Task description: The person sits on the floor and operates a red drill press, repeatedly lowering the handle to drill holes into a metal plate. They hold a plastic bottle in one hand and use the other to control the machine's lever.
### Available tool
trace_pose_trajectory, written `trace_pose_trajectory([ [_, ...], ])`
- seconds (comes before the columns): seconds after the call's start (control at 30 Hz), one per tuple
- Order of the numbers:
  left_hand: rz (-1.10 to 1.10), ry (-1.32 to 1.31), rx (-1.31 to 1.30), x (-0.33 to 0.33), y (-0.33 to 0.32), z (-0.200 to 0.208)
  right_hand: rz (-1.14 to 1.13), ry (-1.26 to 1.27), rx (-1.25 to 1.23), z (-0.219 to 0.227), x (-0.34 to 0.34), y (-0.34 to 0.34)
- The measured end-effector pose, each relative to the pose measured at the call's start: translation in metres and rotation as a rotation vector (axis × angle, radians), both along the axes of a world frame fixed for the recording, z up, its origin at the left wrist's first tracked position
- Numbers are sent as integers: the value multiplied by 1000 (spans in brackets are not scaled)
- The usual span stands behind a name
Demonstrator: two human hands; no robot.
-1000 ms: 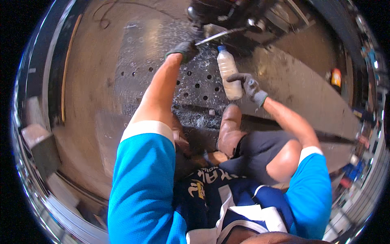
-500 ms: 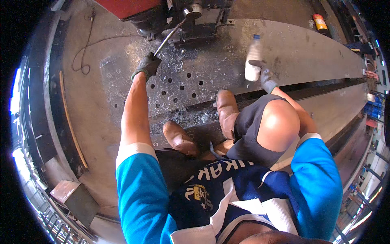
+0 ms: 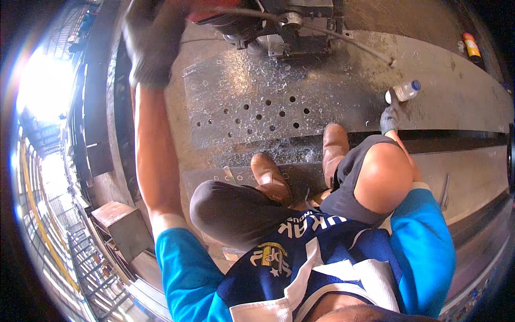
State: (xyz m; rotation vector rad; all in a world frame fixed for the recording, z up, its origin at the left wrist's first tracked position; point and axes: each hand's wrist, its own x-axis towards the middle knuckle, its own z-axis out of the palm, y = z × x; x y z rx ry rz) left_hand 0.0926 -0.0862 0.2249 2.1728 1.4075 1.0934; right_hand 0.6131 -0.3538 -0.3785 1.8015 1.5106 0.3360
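Note:
My right hand (image 3: 391, 117), in a grey glove, is closed round a clear plastic bottle (image 3: 406, 91) with a blue cap and whitish contents, tilted above the steel plate. My left hand (image 3: 153, 43), in a dark grey glove, is raised at the top left beside the red part of a drilling machine (image 3: 257, 37). Motion smears it, and its fingers run to the picture's edge, so what it touches is unclear. A long metal lever (image 3: 348, 42) slants through the machine's round hub (image 3: 290, 20), its far end pointing right.
Curled metal shavings litter the steel plate (image 3: 327, 86), which has several round holes. My boots (image 3: 335, 147) stand near a dark gap along its near edge. A red, yellow and black can (image 3: 471, 48) stands far right; a metal box (image 3: 124, 228) sits at left.
My left hand has let go of the lever and moved up and left. The lever has turned. My right hand has tipped the bottle, cap now to the right. The view has shifted.

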Motion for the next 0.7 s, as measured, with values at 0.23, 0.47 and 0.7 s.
trace_pose_trajectory([
  [0.23,-341,47,164,198,-18,-15,8,0,-479,146,-86,29],
  [0.47,-422,-49,123,296,-25,-57,-134,337,149,215,-70,146],
  [0.7,-432,-53,107,336,-17,-80,-159,463,162,168,-16,174],
])
